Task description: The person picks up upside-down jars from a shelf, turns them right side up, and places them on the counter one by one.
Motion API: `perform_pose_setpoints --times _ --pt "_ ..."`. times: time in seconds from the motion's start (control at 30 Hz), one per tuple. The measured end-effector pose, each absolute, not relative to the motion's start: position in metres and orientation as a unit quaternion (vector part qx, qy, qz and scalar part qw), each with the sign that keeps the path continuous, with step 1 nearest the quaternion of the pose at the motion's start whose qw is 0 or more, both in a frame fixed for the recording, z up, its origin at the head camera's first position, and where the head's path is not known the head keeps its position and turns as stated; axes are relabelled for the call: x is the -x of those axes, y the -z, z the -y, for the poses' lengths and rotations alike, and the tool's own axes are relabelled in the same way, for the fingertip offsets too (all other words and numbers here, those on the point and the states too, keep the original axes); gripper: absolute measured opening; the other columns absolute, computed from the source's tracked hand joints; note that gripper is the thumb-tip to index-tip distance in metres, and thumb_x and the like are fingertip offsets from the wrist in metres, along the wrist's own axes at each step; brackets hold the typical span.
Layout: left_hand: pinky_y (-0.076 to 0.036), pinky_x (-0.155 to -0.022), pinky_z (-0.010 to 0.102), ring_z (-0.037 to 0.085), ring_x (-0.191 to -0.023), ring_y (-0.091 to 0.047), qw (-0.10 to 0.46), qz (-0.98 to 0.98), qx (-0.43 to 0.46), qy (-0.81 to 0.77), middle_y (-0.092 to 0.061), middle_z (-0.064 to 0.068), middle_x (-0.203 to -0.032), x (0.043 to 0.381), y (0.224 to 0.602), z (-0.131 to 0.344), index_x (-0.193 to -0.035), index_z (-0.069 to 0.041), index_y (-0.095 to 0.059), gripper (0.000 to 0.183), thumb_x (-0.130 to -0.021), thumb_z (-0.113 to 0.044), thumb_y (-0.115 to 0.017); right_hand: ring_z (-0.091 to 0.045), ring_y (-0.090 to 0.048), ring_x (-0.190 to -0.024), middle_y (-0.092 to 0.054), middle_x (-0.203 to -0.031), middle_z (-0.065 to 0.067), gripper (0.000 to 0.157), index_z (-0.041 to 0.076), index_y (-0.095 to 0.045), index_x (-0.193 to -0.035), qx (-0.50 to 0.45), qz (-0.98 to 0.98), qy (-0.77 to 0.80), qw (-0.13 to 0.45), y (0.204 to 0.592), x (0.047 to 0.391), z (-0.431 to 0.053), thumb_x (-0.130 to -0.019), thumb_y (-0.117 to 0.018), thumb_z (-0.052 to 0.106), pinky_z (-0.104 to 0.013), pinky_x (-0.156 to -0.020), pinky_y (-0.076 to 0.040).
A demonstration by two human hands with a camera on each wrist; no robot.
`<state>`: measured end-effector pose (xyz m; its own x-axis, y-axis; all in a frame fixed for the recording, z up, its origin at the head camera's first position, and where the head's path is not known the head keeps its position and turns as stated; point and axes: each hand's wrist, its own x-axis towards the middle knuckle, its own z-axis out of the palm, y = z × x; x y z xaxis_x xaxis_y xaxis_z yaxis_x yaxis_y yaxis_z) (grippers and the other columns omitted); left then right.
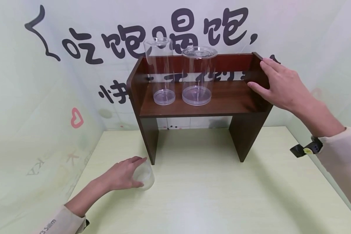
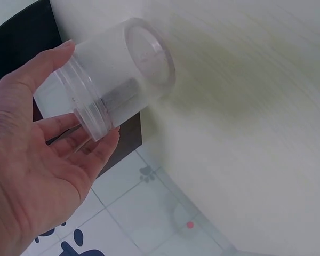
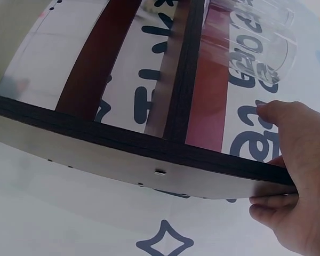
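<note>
My left hand grips a small clear plastic jar around its banded end, low at the left of the table. The thumb and fingers lie on opposite sides of the jar, whose far end is close to the tabletop in the left wrist view. My right hand holds the top of the right side panel of a dark brown wooden shelf, thumb inside and fingers outside. On its board stand a tall narrow clear jar and a wider clear jar, side by side toward the left.
The shelf stands at the back of a pale green table, with an opening between its legs under the board. Behind it rises a white wall covering printed with large dark characters. Bare board lies right of the wider jar.
</note>
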<state>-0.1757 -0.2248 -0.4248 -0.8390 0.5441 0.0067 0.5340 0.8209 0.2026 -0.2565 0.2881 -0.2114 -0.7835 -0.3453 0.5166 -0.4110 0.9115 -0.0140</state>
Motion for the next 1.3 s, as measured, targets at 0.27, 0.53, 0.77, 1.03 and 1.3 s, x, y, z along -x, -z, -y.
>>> perform_pose_setpoints --times 0.27,0.53,0.77,1.03,1.3 --pt "-0.055 -0.066 0.049 0.028 -0.117 -0.059 0.003 -0.958 -0.278 -0.071 -0.057 0.008 -0.134 0.174 0.420 0.223 -0.142 -0.012 -0.051 0.091 -0.069 -0.058 -0.080 -0.045 -0.039 -0.135 -0.039 -0.149 -0.025 0.070 -0.006 -0.038 -0.145 -0.205 0.937 -0.061 0.277 0.213 0.257 -0.288 -0.095 -0.062 0.036 -0.065 -0.104 -0.035" --pt "-0.056 -0.078 0.049 0.024 -0.121 -0.058 -0.032 -0.950 -0.287 -0.115 -0.057 0.004 -0.136 0.168 0.400 0.211 -0.143 -0.020 -0.051 0.089 -0.073 -0.072 -0.068 -0.046 -0.044 -0.129 -0.043 -0.145 -0.025 0.067 -0.007 -0.041 -0.142 -0.212 0.932 -0.064 0.289 0.215 0.256 -0.286 -0.094 -0.064 0.034 -0.064 -0.101 -0.039" --pt "-0.050 -0.099 0.041 0.014 -0.129 -0.051 -0.026 -0.935 -0.305 -0.179 -0.052 -0.009 -0.142 0.162 0.381 0.195 -0.144 -0.030 -0.048 0.085 -0.074 -0.076 -0.063 -0.045 -0.043 -0.132 -0.043 -0.146 -0.025 0.067 -0.007 -0.041 -0.143 -0.212 0.928 -0.070 0.297 0.216 0.256 -0.288 -0.094 -0.064 0.033 -0.064 -0.103 -0.038" --pt "-0.047 -0.102 0.040 0.015 -0.129 -0.051 -0.041 -0.912 -0.338 -0.229 -0.052 -0.007 -0.142 0.157 0.348 0.175 -0.145 -0.024 -0.047 0.085 -0.076 -0.069 -0.068 -0.044 -0.041 -0.134 -0.043 -0.147 -0.025 0.068 -0.007 -0.041 -0.144 -0.203 0.929 -0.076 0.300 0.217 0.257 -0.288 -0.093 -0.064 0.033 -0.067 -0.102 -0.036" --pt "-0.043 -0.106 0.026 0.011 -0.129 -0.051 -0.023 -0.862 -0.346 -0.371 -0.049 -0.008 -0.144 0.157 0.318 0.159 -0.147 -0.021 -0.043 0.085 -0.076 -0.046 -0.081 -0.044 -0.037 -0.137 -0.040 -0.149 -0.026 0.070 -0.007 -0.039 -0.145 -0.194 0.934 -0.077 0.290 0.217 0.258 -0.287 -0.094 -0.063 0.034 -0.066 -0.105 -0.034"
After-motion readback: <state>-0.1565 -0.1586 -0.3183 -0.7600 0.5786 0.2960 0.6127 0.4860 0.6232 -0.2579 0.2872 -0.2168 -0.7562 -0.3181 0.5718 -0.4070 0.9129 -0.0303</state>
